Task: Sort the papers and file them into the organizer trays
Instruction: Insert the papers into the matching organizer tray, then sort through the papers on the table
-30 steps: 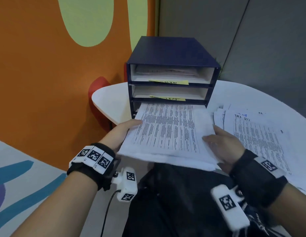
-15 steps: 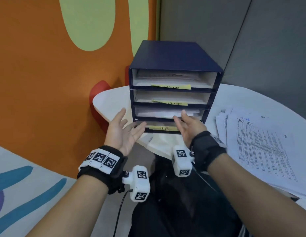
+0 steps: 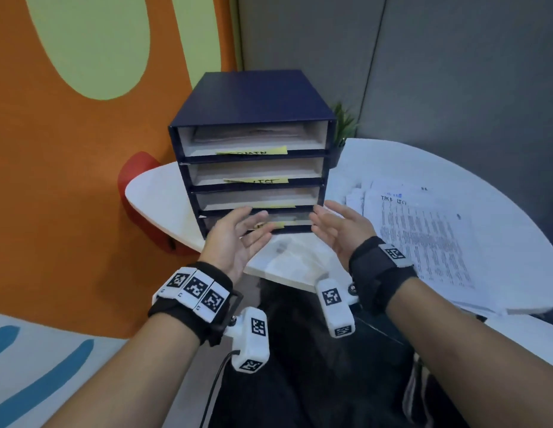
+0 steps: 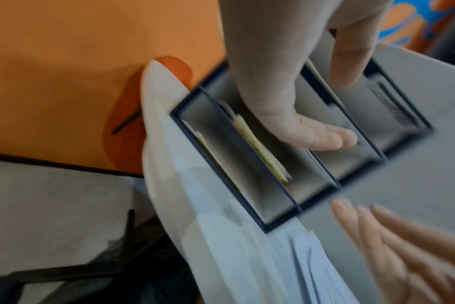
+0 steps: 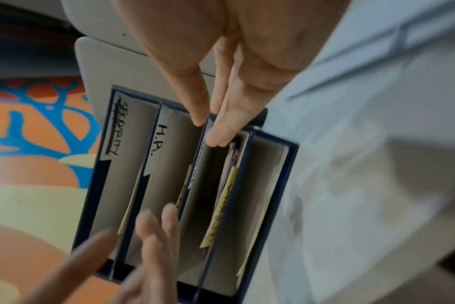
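Note:
A dark blue organizer (image 3: 253,97) with several stacked trays stands on the white table (image 3: 158,193); yellow labels mark the tray fronts. Printed papers lie inside the lower trays. My left hand (image 3: 238,236) hovers in front of the bottom trays, palm turned inward, fingers straight, holding nothing. My right hand (image 3: 337,227) faces it at the organizer's right front corner, fingers also straight and empty. In the right wrist view the right hand (image 5: 216,123) has its fingertips at a tray divider of the organizer (image 5: 270,205). A loose pile of printed papers (image 3: 423,239) lies on the table to the right.
An orange and green wall (image 3: 68,149) rises close on the left, a grey partition (image 3: 423,72) behind. A small green plant (image 3: 343,125) stands behind the organizer's right side. The table's front edge (image 3: 281,278) is just past my wrists, dark trousers below.
One second ago both hands gripped a stack of papers going into a lower tray. The stack now sits inside, and both hands have let go and drawn back slightly, fingers spread.

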`<state>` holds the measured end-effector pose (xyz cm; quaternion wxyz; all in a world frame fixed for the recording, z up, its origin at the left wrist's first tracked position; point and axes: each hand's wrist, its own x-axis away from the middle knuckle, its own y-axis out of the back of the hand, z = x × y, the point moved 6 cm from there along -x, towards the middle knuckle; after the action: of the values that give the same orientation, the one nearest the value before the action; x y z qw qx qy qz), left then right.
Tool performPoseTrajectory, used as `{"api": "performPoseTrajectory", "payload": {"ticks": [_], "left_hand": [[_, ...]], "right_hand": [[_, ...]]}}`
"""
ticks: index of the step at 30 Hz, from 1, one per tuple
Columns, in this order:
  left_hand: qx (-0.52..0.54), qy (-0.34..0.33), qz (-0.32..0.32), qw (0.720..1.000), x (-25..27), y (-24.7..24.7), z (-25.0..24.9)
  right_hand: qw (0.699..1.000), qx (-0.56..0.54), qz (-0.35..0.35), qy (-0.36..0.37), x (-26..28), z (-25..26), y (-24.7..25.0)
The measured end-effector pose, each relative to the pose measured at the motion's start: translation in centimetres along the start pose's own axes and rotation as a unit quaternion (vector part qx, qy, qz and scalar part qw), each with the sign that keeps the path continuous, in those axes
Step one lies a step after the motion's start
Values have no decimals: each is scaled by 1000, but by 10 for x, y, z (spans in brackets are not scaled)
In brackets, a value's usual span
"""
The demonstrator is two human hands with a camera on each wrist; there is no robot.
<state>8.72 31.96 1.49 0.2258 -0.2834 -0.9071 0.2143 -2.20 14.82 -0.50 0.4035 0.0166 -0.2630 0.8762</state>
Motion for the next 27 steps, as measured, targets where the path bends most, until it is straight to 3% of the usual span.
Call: {"api": "performPoseTrajectory", "payload": {"ticks": [3,5,7,10,12,15,18,23,27], "left_hand": [[-124,17,22,992,-8,-49,30],[-207,38,41,977,-14,-81,56],[-273,54,49,959,-23,-105,88],[-407,37,39,912,-39,-125,132],[-479,23,22,877,-44,-135,152],[-445,8,-48,894,-50,-141,162],[-418,3,-139,898,-53,-137,157],[-458,7,-159,875,-56,-134,144],[-488,20,-99,867,-62,-145,141]], "right_hand": [[989,145,-9,33,9,31,33],[955,288,-22,68,15,52,67],[874,473,-44,100,23,69,111],[737,667,-86,61,34,81,182],[695,710,-113,10,39,82,222],[671,735,-92,-38,39,68,253],[662,743,-91,-28,38,65,255],[669,739,-77,-27,35,65,252],[672,735,-77,-32,34,64,254]]}}
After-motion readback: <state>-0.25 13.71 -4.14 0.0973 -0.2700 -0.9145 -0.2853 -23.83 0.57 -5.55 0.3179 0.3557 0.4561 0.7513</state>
